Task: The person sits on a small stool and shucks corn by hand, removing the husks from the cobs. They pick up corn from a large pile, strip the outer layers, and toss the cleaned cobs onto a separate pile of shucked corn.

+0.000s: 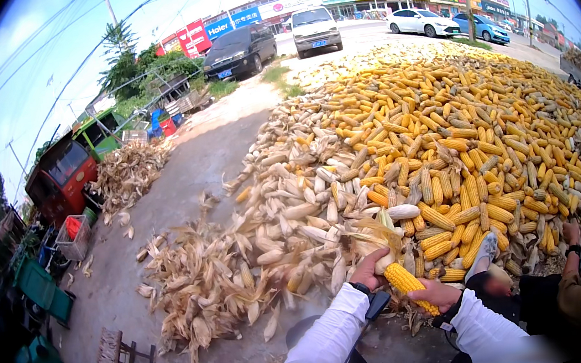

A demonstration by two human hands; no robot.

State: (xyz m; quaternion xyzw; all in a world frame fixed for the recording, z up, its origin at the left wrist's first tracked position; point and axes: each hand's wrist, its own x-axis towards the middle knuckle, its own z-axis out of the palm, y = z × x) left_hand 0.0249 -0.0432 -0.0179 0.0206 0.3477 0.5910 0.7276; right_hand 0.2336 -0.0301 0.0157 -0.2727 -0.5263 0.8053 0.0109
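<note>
My left hand (369, 270) is closed around the base of a corn husk (382, 233), whose pale, dry leaves are peeled back and point away from me. From it, towards my right hand (436, 294), reaches a bare yellow corn cob (407, 284). My right fingers are wrapped around the cob's lower end. Whether the cob is still joined to the husk is hard to tell. Beyond my hands spreads a large heap of husked yellow corn cobs (463, 188). Left of it lie unhusked ears and loose dry husks (211, 287).
A co-worker's hand (571, 233) and shoe (486, 248) are close at my right. A small wooden stool (127, 356) and green bins (42, 288) stand at the left, near a plastic crate (74, 238). A red vehicle (64, 177) and parked vans (315, 28) are farther off.
</note>
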